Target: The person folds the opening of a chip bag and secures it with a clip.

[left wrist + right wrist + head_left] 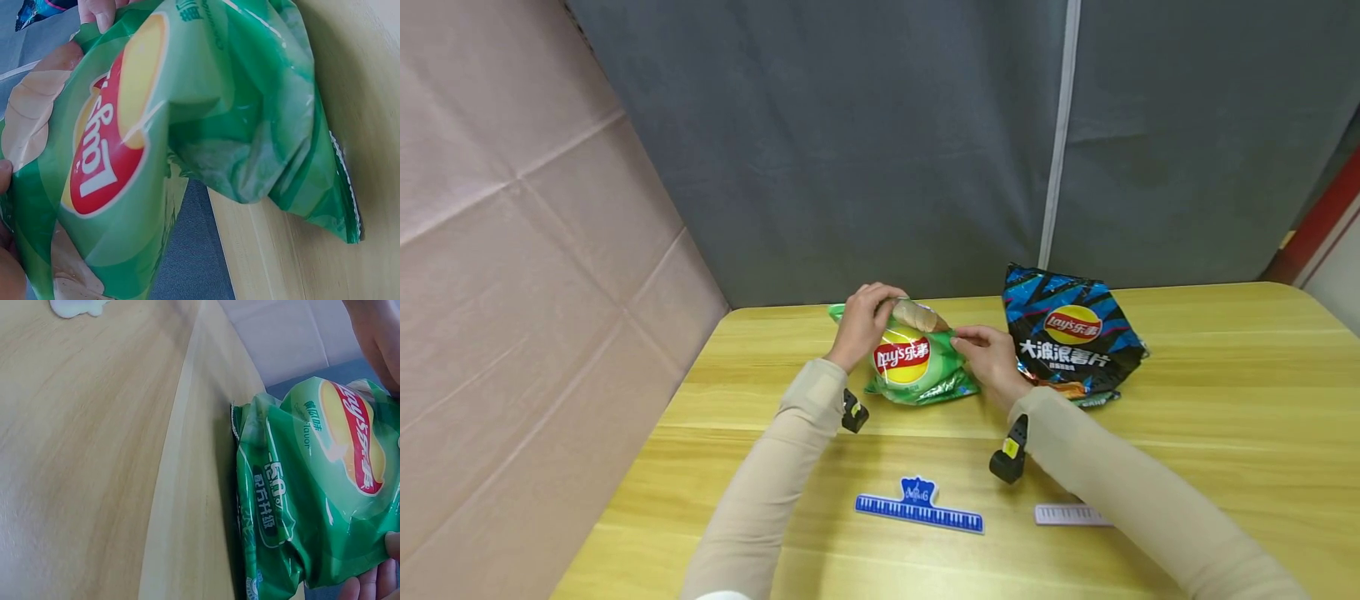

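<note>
A green Lay's potato chip bag [917, 379] stands tilted back on the wooden table, its crimped bottom edge at the tabletop in the left wrist view. My left hand [861, 325] grips its upper left edge, with the thumb on the near side. At the upper right corner, my right hand [992, 362] pinches the foil between thumb and fingers. The right wrist view shows that thumb [392, 545] on the green front and fingers curled behind. Creases run down the bag's lower front.
A black and blue Lay's bag [1067, 342] leans to the right of my right hand. Nearer me lie a blue piano-key clip [919, 510] and a pale clip [1070, 515], partly covered by my right sleeve. A grey curtain [850, 150] hangs behind the table [700, 467].
</note>
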`<state>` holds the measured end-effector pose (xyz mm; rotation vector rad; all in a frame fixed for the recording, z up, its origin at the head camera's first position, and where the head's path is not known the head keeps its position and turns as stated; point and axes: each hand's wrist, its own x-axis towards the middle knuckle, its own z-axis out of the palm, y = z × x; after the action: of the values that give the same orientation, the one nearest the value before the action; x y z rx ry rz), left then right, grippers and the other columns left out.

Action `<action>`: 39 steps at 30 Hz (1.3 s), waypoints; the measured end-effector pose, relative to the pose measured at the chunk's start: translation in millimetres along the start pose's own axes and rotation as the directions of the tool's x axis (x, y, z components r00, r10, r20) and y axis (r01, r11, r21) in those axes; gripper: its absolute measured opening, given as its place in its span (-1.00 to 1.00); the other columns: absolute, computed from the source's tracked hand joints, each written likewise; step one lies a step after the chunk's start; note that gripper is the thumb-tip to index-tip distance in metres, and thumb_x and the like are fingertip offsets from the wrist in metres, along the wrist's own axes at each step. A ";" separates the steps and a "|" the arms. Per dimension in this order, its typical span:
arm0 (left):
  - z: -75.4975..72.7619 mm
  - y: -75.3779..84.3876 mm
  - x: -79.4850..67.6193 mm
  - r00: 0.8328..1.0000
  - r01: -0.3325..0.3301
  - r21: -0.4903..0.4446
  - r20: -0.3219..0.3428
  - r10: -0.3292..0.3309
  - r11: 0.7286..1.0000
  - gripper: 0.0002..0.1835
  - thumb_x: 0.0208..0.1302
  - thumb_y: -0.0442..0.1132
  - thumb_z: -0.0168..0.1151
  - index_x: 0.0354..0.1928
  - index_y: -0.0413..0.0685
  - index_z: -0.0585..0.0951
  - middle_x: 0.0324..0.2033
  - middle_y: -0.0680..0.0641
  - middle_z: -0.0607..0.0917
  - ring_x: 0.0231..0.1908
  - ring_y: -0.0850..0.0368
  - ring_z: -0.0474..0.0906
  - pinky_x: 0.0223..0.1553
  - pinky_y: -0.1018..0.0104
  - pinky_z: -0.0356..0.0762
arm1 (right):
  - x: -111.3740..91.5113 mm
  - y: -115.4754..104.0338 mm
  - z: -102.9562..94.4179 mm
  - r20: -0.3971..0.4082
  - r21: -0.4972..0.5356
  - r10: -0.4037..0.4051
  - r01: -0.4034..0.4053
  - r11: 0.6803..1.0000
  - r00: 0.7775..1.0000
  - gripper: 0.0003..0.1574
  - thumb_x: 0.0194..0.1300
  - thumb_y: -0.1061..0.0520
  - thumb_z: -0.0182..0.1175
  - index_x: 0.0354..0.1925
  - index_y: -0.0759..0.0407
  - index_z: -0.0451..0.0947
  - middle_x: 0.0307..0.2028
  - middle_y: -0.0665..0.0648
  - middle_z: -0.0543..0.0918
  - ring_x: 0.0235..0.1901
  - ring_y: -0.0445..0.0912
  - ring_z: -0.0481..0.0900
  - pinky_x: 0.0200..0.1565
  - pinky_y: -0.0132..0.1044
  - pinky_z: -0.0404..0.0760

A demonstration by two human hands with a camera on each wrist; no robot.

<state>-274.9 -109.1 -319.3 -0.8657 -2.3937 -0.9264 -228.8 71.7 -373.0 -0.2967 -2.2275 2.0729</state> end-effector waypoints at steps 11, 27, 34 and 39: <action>1.7 0.0 -1.1 1.000 0.009 0.010 0.008 -0.009 1.000 -0.80 0.24 -0.43 0.01 -0.29 -0.15 0.63 -0.33 -0.02 0.63 -0.35 0.16 0.44 -0.24 0.35 0.38 | 0.3 -1.8 1.6 0.010 0.032 0.033 -0.033 0.999 0.999 -0.73 0.12 0.30 0.13 -0.15 0.34 0.54 -0.40 0.07 0.53 -0.46 -0.17 0.39 -0.51 -0.44 0.36; 0.9 2.0 -1.7 1.000 0.027 0.014 -0.003 -0.027 1.000 -0.75 0.13 -0.53 -0.03 -0.38 -0.16 0.64 -0.37 -0.02 0.63 -0.33 0.16 0.45 -0.25 0.36 0.38 | -0.9 -2.0 2.8 0.048 0.015 0.074 -0.075 0.997 0.996 -0.76 0.19 0.29 0.05 -0.15 0.31 0.51 -0.32 0.13 0.47 -0.40 -0.12 0.34 -0.46 -0.40 0.35; 0.4 -0.7 -1.8 1.000 0.005 0.027 0.013 -0.005 1.000 -0.75 0.12 -0.54 -0.02 -0.39 -0.15 0.63 -0.38 -0.01 0.62 -0.34 0.17 0.44 -0.21 0.36 0.37 | -1.1 -1.2 3.8 0.044 -0.013 0.064 -0.064 0.998 0.997 -0.79 0.21 0.28 0.04 -0.17 0.31 0.51 -0.32 0.13 0.48 -0.39 -0.12 0.35 -0.45 -0.41 0.36; -0.8 -0.9 -2.1 0.999 0.010 0.034 0.036 -0.012 0.999 -0.77 0.11 -0.54 -0.02 -0.38 -0.19 0.63 -0.37 -0.01 0.62 -0.30 0.15 0.44 -0.16 0.34 0.36 | -2.0 -2.3 3.9 0.048 -0.035 0.065 -0.063 0.997 0.997 -0.78 0.22 0.28 0.03 -0.16 0.29 0.51 -0.21 0.17 0.50 -0.29 -0.08 0.36 -0.35 -0.38 0.37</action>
<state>-273.9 -110.9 -320.4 -0.8646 -2.4397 -0.8796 -227.8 67.3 -370.9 -0.3270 -2.3122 2.0986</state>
